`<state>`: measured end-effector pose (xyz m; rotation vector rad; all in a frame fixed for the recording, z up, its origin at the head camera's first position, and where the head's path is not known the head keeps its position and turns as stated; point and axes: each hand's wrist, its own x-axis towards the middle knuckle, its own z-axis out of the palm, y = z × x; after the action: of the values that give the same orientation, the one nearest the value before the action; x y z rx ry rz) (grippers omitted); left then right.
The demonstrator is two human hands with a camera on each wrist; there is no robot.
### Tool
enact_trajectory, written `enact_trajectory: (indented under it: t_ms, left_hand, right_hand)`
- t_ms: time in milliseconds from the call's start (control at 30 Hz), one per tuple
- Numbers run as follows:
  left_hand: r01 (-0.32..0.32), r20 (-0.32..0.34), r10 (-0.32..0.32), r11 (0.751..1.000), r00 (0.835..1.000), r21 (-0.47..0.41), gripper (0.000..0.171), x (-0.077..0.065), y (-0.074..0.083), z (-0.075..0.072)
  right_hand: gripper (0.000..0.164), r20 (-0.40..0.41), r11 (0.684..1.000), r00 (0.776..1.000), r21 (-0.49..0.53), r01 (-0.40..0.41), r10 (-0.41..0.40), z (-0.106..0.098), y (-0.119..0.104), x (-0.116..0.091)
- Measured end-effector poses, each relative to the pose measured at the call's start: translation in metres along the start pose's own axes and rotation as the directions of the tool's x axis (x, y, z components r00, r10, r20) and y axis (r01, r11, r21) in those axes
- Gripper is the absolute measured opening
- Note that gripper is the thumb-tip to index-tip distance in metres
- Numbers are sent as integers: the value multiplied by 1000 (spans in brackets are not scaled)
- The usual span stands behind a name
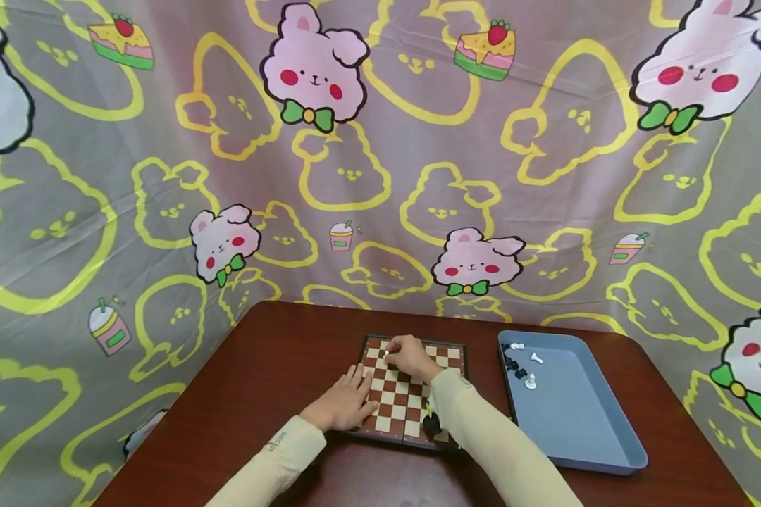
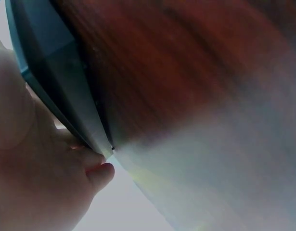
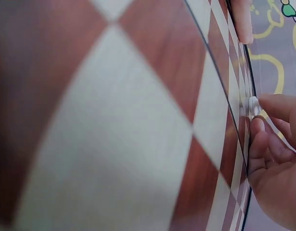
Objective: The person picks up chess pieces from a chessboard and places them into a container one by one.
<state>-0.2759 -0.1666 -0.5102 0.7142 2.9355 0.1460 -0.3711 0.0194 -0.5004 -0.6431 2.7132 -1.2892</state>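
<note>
A brown-and-cream chessboard (image 1: 387, 410) with a dark rim lies on the table. Over its far left part, my right hand (image 1: 409, 357) pinches a small white chess piece (image 3: 254, 107) between thumb and fingertips, low at the squares. My left hand (image 1: 345, 400) rests on the board's left edge with fingers extended. From the left wrist, the palm (image 2: 37, 168) shows beside the board's dark side (image 2: 66, 86). Straight fingers of the left hand (image 3: 242, 21) also appear near the board's edge in the right wrist view.
Right of the board stands a blue-grey tray (image 1: 583, 422) holding several white chess pieces (image 1: 530, 382) and black chess pieces (image 1: 512, 364). A small black object (image 1: 431, 424) shows beside the right sleeve, over the board's near part. A patterned curtain (image 1: 380, 211) hangs behind the brown table (image 1: 279, 352).
</note>
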Motion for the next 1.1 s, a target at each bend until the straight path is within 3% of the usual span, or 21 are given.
enact_trajectory:
  t_ms: [167,567,833,1100]
  left_hand:
    - [2,0,-2,1000,1000,-14,69,2,-1,2]
    - [-1,5,1,999,1000,-33,69,1,1,-2]
    - [-12,-10,11,1000,1000,-25,68,0,1,-2]
    - [-21,-9,21,999,1000,-47,67,-2,2,-4]
  right_hand:
    - [6,-4,1000,1000,-12,23,-23,-8,6,-7]
    - [9,71,999,997,42,35,-38,-37,17,-35]
    - [11,46,998,998,30,51,-52,-62,19,-56]
    - [12,-28,999,999,-11,33,-33,-93,21,-72]
